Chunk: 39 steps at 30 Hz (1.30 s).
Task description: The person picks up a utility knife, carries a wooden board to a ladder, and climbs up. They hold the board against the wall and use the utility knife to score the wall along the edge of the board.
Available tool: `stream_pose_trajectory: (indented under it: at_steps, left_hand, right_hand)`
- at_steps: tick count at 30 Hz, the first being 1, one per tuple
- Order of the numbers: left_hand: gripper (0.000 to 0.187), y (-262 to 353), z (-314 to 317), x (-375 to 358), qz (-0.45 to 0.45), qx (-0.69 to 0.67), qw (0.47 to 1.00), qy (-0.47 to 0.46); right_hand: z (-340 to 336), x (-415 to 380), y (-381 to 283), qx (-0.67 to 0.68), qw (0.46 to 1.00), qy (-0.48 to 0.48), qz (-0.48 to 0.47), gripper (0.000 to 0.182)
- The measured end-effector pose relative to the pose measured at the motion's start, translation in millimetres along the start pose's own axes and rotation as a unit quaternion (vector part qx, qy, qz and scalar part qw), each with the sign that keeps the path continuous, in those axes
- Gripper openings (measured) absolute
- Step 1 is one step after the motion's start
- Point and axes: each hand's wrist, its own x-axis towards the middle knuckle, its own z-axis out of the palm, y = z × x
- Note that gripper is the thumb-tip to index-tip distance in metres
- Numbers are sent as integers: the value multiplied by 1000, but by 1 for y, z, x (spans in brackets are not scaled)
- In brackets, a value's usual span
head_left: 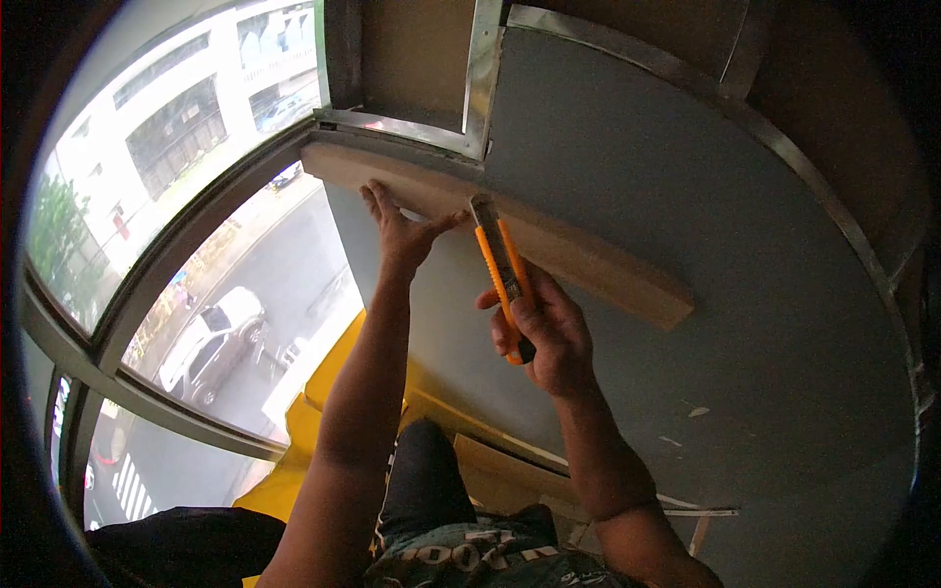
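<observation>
Snap-off utility knife [502, 279]: orange body, black butt end, metal at the nose. In my right hand [547, 328], gripped round the lower body, nose up and tilted a bit left, butt low (can't tell how much blade is out). Nose overlaps the brown wooden strip [588, 258] in view; contact unclear. Strip is long, straight, box-like, plain-faced, one piece as far as I see. Runs slantwise across the grey panel [627, 167], left end higher, right end squared off. My left hand [400, 230], fingers spread, is against it.
</observation>
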Motion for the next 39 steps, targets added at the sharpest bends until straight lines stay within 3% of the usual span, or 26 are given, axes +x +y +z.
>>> stream_pose_trajectory:
  at_steps: [8,11,21,25,34,37,39]
  left_hand:
    - [165,1,2,2,-16,-79,997,-12]
    - [165,5,0,0,-15,-27,1000,-6]
    - [165,4,0,-1,-5,-70,998,1]
    - [165,7,-3,-2,-6,-20,1000,-1]
    - [165,11,-5,-2,-18,-34,999,-3]
    - [166,10,-5,-3,-17,-49,999,0]
    - [166,8,-2,0,-18,-47,999,2]
  right_hand:
    - [-3,-10,9,-12,999,37,-31,40]
    - [1,-12,3,-41,997,54,-34,38]
    - [6,-16,2,-156,976,142,-54,32]
    - [2,-18,4,-176,976,116,-63,32]
    - [-1,-21,10,-161,977,141,-11,34]
    - [-2,-19,9,-114,982,141,48,37]
    - [-4,-16,14,41,986,150,60,35]
